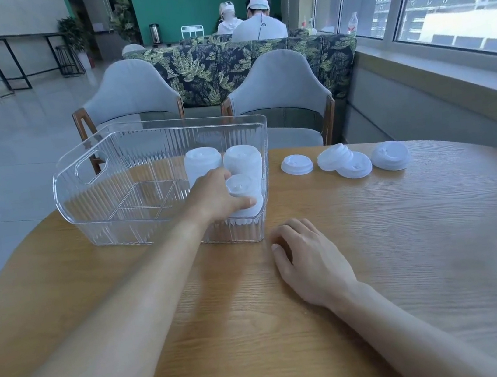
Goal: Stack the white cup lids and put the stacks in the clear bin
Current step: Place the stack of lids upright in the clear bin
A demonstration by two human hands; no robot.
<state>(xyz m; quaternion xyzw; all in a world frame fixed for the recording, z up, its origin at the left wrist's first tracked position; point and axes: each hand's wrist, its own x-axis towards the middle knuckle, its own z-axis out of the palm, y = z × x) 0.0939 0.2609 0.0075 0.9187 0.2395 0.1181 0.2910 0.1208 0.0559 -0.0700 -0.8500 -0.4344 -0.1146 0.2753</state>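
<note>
The clear ribbed bin [138,232] stands on the round wooden table [410,261]. Inside its right end stand three stacks of white cup lids: one at the back left [202,162], one at the back right [242,160], and a shorter one in front [243,189]. My left hand [218,197] reaches into the bin and grips the front stack, thumb on its near side. My right hand [306,257] rests on the table just right of the bin's near corner, fingers loosely curled, holding nothing. Several loose lids lie to the right: a single lid [296,164], a small tilted pile [344,160], another lid [390,155].
Two grey chairs [282,87] stand across the table, with a leaf-patterned sofa back [208,69] behind them. Two people sit far behind. A window ledge [448,77] runs along the right. The bin's left half holds nothing.
</note>
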